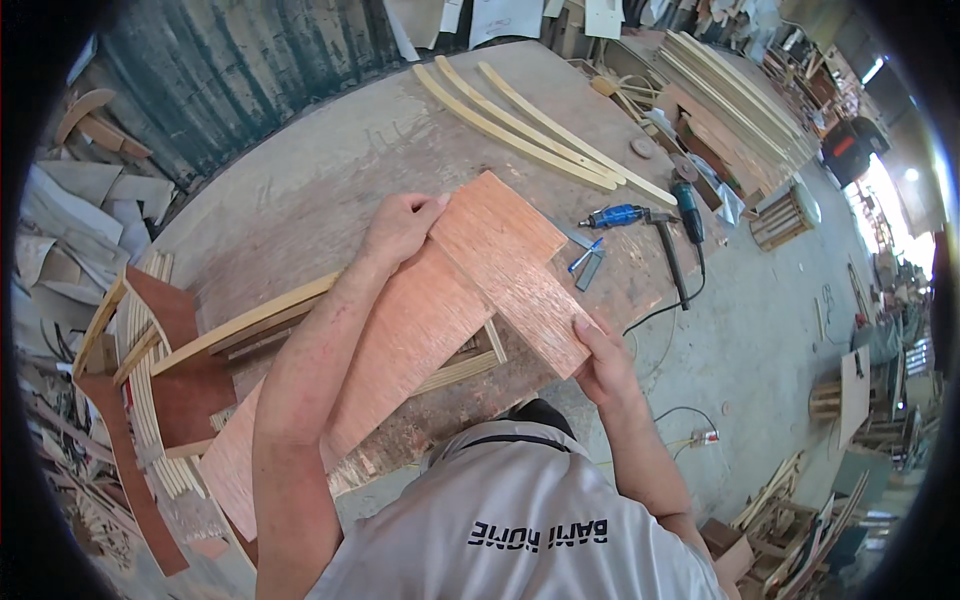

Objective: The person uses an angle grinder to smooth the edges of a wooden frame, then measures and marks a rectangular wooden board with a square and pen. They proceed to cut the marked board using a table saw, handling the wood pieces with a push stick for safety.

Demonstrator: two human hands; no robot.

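A reddish plywood piece [505, 262] with a stepped edge is held in front of me over the table's near edge. My right hand [605, 365] grips its lower right end, the thumb on top. Along its upper left edge my left hand [400, 230] is closed, fingers curled; the edge lies by its fingertips. A longer plywood panel [400, 340] extends from under this piece toward the lower left, partly behind my left forearm. Beneath the panel lies a curved wooden frame [250, 325], mostly covered.
On the worktable [300, 210] lie several curved wooden strips [530, 130], an angle grinder [688, 205], a blue air tool [615, 216], a hammer [670, 262] and a blue pen [585, 256]. A brown curved wooden assembly [165, 340] stands left. A stool [785, 217] is beyond the table.
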